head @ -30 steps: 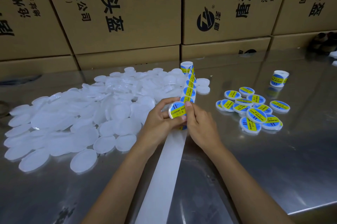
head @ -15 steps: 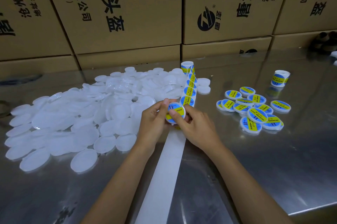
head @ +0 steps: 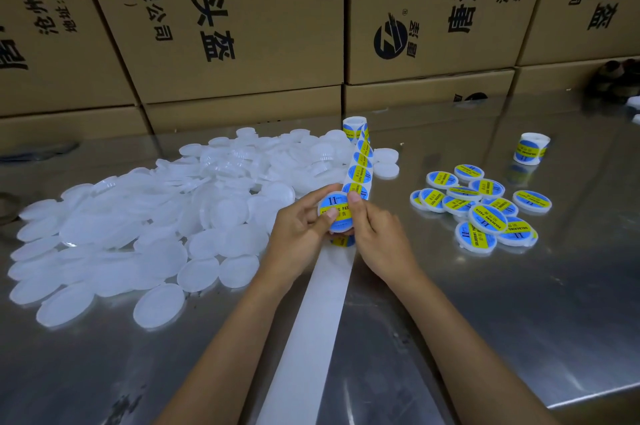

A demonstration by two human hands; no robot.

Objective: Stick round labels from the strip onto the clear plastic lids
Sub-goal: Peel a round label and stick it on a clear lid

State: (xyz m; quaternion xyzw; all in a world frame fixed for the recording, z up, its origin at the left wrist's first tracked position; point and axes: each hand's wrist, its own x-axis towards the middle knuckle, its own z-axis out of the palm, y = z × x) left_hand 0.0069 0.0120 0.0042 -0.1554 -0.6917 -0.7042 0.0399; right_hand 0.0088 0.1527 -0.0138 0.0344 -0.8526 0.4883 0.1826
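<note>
Both hands press a blue-and-yellow label flat onto a lid held just above the strip.

The left hand (head: 298, 230) grips the lid (head: 335, 215) by its edge with curled fingers, thumb on its face, and the right hand (head: 375, 234) pinches it from the other side, thumb laid over the label — most likely smoothing it down so it seats without bubbles. The label strip (head: 360, 165) runs from its roll (head: 354, 125) straight toward the person, so the next label sits right behind the fingers, and the bare backing (head: 322, 314) trails off toward the near edge. Unlabelled lids (head: 145, 220) are heaped on the left, finished lids (head: 481, 206) on the right — a left-to-right flow, it seems. A spare roll (head: 530, 147) stands beyond them. The steel table (head: 519, 314) is reflective; printed cardboard cartons (head: 242, 16) wall off the back.
</note>
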